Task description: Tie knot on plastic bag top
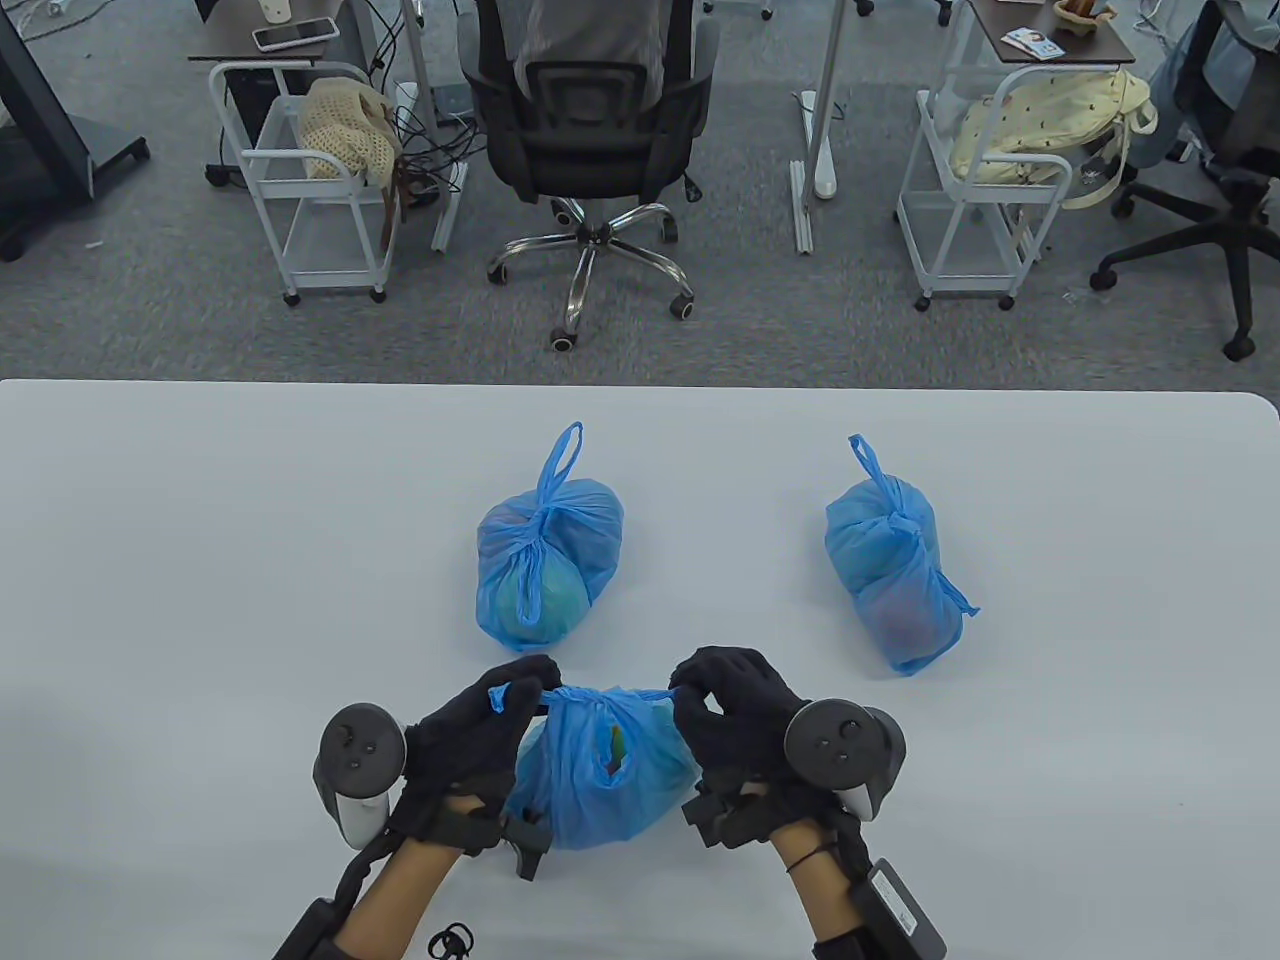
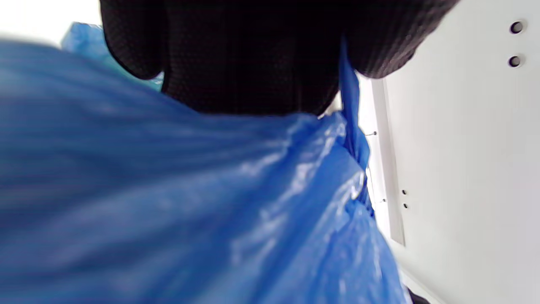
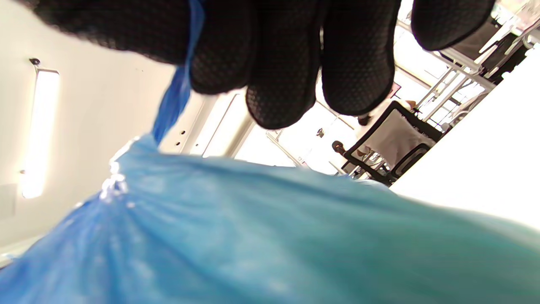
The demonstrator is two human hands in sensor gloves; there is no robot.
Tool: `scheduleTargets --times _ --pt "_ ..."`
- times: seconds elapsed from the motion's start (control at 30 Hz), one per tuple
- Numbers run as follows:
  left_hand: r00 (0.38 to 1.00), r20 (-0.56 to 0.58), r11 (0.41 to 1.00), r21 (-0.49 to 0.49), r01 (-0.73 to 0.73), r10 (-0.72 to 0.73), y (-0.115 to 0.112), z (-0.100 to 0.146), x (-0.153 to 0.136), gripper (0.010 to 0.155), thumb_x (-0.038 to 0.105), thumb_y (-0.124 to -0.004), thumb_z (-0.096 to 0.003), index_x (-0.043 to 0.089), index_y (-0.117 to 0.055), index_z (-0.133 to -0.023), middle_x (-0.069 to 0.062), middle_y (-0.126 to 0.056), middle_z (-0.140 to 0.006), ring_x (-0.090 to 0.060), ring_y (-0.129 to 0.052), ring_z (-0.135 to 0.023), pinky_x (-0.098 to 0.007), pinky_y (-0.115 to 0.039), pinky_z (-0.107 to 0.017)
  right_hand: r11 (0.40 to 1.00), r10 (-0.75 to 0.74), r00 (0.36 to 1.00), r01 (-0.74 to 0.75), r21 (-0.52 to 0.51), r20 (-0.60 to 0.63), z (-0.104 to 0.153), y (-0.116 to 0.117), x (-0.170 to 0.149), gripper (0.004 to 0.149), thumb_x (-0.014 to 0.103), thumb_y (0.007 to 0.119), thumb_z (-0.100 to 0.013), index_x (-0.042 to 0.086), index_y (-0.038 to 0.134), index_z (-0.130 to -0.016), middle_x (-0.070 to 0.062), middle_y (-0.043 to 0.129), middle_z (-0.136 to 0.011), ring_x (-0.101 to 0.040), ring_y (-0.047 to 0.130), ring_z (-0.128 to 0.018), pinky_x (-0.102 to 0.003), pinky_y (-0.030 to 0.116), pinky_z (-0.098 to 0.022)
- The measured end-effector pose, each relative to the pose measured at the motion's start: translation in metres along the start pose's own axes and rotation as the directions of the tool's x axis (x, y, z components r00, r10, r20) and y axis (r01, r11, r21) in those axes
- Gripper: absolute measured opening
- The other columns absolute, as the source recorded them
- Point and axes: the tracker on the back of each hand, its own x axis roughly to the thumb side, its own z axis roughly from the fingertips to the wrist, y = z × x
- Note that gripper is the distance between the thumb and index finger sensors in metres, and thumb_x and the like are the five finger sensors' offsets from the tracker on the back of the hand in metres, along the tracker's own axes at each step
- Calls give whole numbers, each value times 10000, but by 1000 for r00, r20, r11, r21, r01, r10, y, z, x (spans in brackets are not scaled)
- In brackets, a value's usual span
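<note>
On the left I see my left hand (image 1: 478, 735) in its black glove, with the tracker (image 1: 355, 765) strapped on its back, at the near edge of the white table (image 1: 200, 560). Its fingers are curled and pinch the left handle (image 1: 503, 694) of the open blue bag (image 1: 600, 770), and in the left wrist view the handle (image 2: 349, 105) runs up as a thin strip between the gloved fingers (image 2: 253, 59). The bag stands between my two hands, close to the table's near edge, and its mouth is open, so something colourful shows inside; I cannot tell what it is. Behind it, nearer the middle of the table, lies a second blue bag (image 1: 545, 560) with its top already knotted and one loop pointing away from me. Going right, my right hand (image 1: 735, 715) pinches the right handle (image 1: 650, 693) of the open bag, and the plastic between both hands is stretched almost flat. In the right wrist view this handle (image 3: 177, 93) goes up between the thumb and the fingers (image 3: 282, 76). Further right, well apart from the others, a third blue bag (image 1: 895, 570) lies, also knotted. Beyond the table stands an office chair (image 1: 590, 130) on the grey carpet.
</note>
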Motion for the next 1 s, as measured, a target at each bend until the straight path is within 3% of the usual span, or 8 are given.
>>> scheduleTargets --times 0.27,0.5,0.7,0.77,0.83,0.87,1.0 --pt "957 -15 957 -34 288 -289 19 -6 13 446 492 -718 -514 220 -967 -764 -2 -1123 -569 -266 -1104 -520 -536 -770 -587 992 128 992 -128 18 1 -3 -8 0 320 400 785 -432 142 941 -542 -94 997 -552 -393 974 -603 -675 684 -499" --pt "937 -103 935 -157 317 -335 30 -11 8 440 491 -730 -518 209 -981 -745 11 -1130 -519 -245 -1115 -465 -533 -783 -574 970 239 971 -238 53 -7 -4 -9 -2 321 403 783 -432 145 942 -539 -92 999 -546 -391 976 -603 -678 676 -507" --pt "902 -183 915 -182 359 -390 44 -15 -5 428 484 -748 -514 203 -994 -721 19 -1132 -489 -235 -1120 -443 -531 -785 -573 939 333 943 -329 101 -19 -5 -7 -10 322 398 785 -432 139 944 -537 -94 998 -544 -392 975 -603 -680 671 -510" --pt "854 -237 880 -235 412 -463 49 -17 -13 419 472 -756 -515 188 -1000 -704 26 -1127 -458 -227 -1117 -422 -529 -786 -570 908 406 914 -400 122 -26 -5 -7 -14 321 399 785 -431 140 943 -536 -91 999 -542 -388 975 -604 -680 666 -514" --pt "762 -258 799 -298 521 -594 53 -18 -23 416 483 -749 -517 206 -1001 -698 50 -1124 -450 -209 -1114 -442 -532 -778 -580 869 480 877 -469 159 -36 -5 -7 -19 320 409 778 -437 154 940 -543 -77 1000 -547 -381 977 -605 -675 668 -518" --pt "754 -275 796 -325 511 -596 54 -18 -25 417 486 -745 -521 207 -998 -700 54 -1121 -452 -209 -1111 -451 -535 -773 -584 874 471 881 -458 164 -49 -5 -5 -20 321 407 779 -436 152 941 -543 -79 1000 -547 -383 977 -603 -677 667 -517" --pt "791 -247 825 -259 502 -559 55 -16 -13 416 497 -751 -517 215 -994 -702 55 -1121 -457 -210 -1110 -459 -534 -768 -591 872 476 878 -466 147 -44 -5 -7 -19 322 405 776 -438 152 939 -551 -86 998 -554 -389 976 -601 -677 667 -517"
